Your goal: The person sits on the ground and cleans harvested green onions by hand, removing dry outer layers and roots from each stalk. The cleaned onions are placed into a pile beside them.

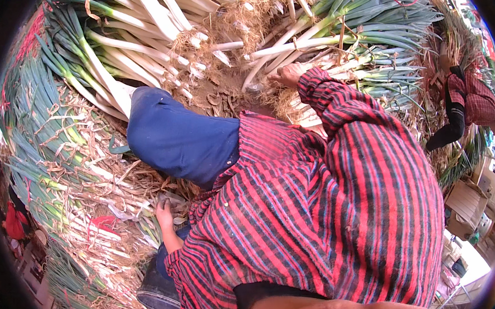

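Note:
My right hand (290, 74) reaches out at the upper centre, its fingers over the root ends of Welsh onions (300, 45) with long white stalks. The palm side is hidden, so I cannot tell whether it grips a stalk. My left hand (164, 212) is low beside my leg, fingers slightly apart, near a scrap of clear plastic (176, 199); no held thing shows. Between the hands lies my blue-trousered leg (182, 137). A thick pile of cleaner white-stalked onions (135, 55) lies beyond the knee, roots towards the middle.
Dry leaves (216, 101) and soil cover the ground. More onions (38, 141) lie along the left, with a red scrap (103, 225) among them. Another person (473, 98) is bent over at the right, near cardboard boxes (465, 205). A dark rimmed object (158, 298) stands below my left hand.

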The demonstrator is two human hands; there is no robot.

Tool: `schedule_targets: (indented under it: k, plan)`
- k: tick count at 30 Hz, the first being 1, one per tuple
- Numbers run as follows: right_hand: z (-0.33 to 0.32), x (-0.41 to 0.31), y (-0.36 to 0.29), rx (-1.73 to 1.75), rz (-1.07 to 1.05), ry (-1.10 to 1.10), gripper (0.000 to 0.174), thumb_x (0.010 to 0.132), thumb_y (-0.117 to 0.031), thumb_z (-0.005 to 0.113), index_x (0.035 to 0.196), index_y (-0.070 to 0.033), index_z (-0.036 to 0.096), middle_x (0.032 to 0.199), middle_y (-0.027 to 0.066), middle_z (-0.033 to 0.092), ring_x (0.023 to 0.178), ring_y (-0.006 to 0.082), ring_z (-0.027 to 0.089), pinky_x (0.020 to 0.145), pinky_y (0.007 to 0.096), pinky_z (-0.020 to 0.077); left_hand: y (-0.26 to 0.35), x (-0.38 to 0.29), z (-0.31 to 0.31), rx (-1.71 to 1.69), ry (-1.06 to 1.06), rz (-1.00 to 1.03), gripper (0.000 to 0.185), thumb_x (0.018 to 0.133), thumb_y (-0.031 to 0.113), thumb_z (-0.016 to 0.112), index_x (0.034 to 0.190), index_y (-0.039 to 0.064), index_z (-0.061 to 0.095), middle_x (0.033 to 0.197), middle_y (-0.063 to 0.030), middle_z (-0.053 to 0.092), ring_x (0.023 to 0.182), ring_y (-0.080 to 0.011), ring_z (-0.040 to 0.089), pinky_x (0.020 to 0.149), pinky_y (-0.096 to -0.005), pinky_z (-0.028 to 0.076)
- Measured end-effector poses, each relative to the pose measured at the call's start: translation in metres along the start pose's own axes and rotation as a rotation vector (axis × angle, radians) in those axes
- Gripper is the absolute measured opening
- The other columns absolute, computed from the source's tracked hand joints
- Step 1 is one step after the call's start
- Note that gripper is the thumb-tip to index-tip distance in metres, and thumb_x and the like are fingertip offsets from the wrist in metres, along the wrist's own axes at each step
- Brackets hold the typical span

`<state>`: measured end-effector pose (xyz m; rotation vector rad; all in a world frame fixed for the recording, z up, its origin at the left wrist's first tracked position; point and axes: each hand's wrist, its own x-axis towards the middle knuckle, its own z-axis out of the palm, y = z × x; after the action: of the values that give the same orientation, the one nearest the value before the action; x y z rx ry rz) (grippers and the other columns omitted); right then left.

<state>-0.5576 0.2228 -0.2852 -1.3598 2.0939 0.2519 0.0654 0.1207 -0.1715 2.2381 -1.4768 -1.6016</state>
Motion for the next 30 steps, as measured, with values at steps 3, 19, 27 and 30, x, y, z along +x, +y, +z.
schedule_targets:
  k: [3, 19, 27, 30]
  plan:
    - [0.001, -0.034, -0.004, 0.009, -0.078, 0.195, 0.053, 0.083, -0.061, 0.041, 0.087, -0.014, 0.067, 0.082, 0.0124, 0.065, 0.08, 0.031, 0.062, 0.072, 0.0454, 0.0444, 0.001, 0.002, -0.001, -0.049, -0.065, -0.035, 0.035, 0.089, 0.023, 0.051, 0.114, -0.002, 0.051, 0.08, -0.0123, 0.064, 0.06, -0.0179, 0.061, 0.049, -0.0267, 0.046]
    - [-0.003, -0.059, 0.033, 0.119, -0.143, 0.627, 0.036, 0.077, -0.03, 0.066, 0.104, -0.008, 0.059, 0.118, 0.0114, 0.052, 0.109, 0.0308, 0.048, 0.099, 0.0436, 0.0335, -0.001, -0.002, 0.0, 0.078, -0.011, -0.082, 0.031, 0.089, 0.024, 0.052, 0.108, 0.0, 0.054, 0.079, -0.0109, 0.064, 0.057, -0.0169, 0.06, 0.047, -0.0266, 0.043]
    - [0.04, -0.114, 0.225, -0.163, 0.817, 0.588, 0.046, 0.086, -0.041, 0.047, 0.119, -0.009, 0.052, 0.134, 0.0155, 0.04, 0.127, 0.0341, 0.031, 0.104, 0.0521, 0.0234, -0.002, -0.001, 0.01, 0.13, -0.015, -0.017, 0.031, 0.089, 0.023, 0.051, 0.109, -0.002, 0.054, 0.08, -0.0123, 0.062, 0.06, -0.0187, 0.059, 0.051, -0.0268, 0.044]
    - [0.055, -0.149, 0.253, -0.387, 0.568, 0.316, 0.041, 0.084, -0.036, 0.051, 0.117, -0.011, 0.055, 0.135, 0.0122, 0.042, 0.127, 0.0322, 0.033, 0.106, 0.0458, 0.0244, -0.003, 0.006, 0.01, 0.306, -0.041, 0.167, 0.03, 0.088, 0.02, 0.053, 0.106, -0.004, 0.056, 0.083, -0.0145, 0.062, 0.07, -0.0225, 0.06, 0.06, -0.0295, 0.047]
